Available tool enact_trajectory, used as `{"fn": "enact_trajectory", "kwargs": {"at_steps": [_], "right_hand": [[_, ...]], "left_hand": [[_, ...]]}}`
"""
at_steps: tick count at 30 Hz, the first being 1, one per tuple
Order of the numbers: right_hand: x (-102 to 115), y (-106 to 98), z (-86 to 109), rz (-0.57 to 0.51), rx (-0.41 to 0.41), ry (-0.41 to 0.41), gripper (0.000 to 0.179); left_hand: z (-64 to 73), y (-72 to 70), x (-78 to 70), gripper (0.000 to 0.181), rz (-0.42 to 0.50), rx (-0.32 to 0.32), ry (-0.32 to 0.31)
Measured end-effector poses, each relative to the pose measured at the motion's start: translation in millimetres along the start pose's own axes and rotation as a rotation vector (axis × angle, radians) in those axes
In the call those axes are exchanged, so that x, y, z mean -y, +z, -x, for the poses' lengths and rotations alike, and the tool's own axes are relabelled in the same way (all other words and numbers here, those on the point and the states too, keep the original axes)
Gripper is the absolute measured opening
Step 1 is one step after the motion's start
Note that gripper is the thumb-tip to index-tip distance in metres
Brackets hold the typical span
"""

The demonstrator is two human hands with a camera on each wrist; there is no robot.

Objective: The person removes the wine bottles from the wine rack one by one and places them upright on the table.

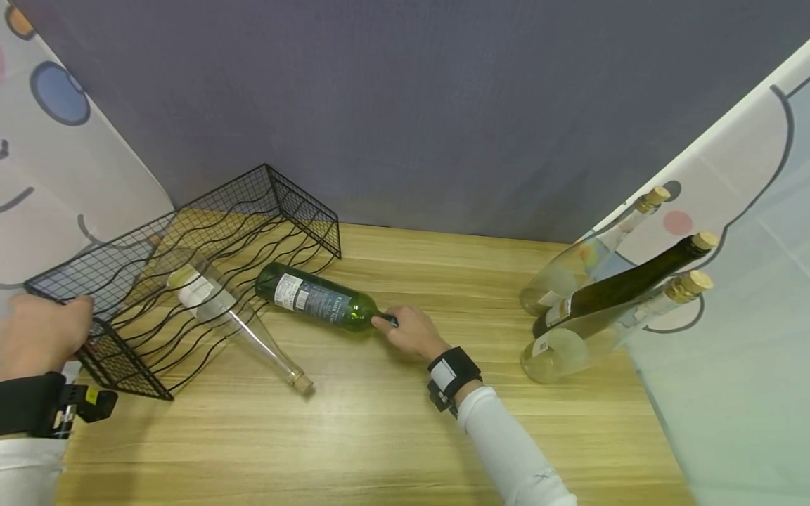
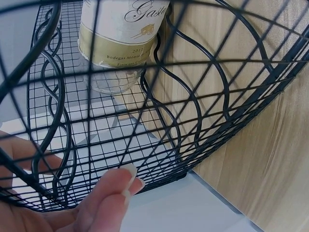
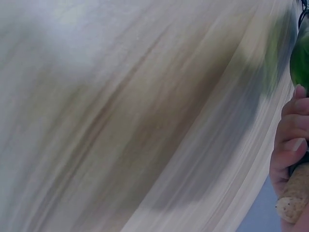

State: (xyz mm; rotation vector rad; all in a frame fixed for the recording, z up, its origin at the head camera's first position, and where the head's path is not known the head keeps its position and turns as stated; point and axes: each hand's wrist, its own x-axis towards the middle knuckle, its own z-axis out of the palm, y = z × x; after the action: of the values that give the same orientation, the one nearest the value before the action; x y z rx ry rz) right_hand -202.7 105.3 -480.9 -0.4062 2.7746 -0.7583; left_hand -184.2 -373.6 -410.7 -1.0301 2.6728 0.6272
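A black wire wine rack (image 1: 142, 355) with wavy cross wires stands at the left in the head view. My left hand (image 1: 47, 334) grips its near left corner; fingertips (image 2: 113, 186) show beside the mesh in the left wrist view. A clear corked bottle (image 1: 249, 334) with a white and gold label lies in the rack, its neck reaching past the front. Beside it is a green wine bottle (image 1: 319, 299), lying sideways with its base at the rack's front edge. My right hand (image 1: 414, 334) holds this bottle by the neck; its cork (image 3: 292, 208) shows below my fingers.
Toward the right of the wooden table (image 1: 380, 436) stand a clear corked bottle (image 1: 557, 274), a dark corked bottle (image 1: 607, 299) and another clear corked bottle (image 1: 569, 351). A grey partition (image 1: 430, 126) rises behind, with patterned white panels on both sides.
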Motion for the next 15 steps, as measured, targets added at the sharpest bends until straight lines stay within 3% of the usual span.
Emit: {"fn": "enact_trajectory", "kwargs": {"at_steps": [10,15], "right_hand": [[-5,-2,8.9,-0.018,0.017,0.045,0.054],[-7,-6,11.9,-0.013,0.007,0.030,0.054]], "left_hand": [[1.5,0.2,0.6,0.070,0.011,-0.014,0.013],[1.8,0.2,-0.1,0.071,0.022,-0.011,0.015]]}}
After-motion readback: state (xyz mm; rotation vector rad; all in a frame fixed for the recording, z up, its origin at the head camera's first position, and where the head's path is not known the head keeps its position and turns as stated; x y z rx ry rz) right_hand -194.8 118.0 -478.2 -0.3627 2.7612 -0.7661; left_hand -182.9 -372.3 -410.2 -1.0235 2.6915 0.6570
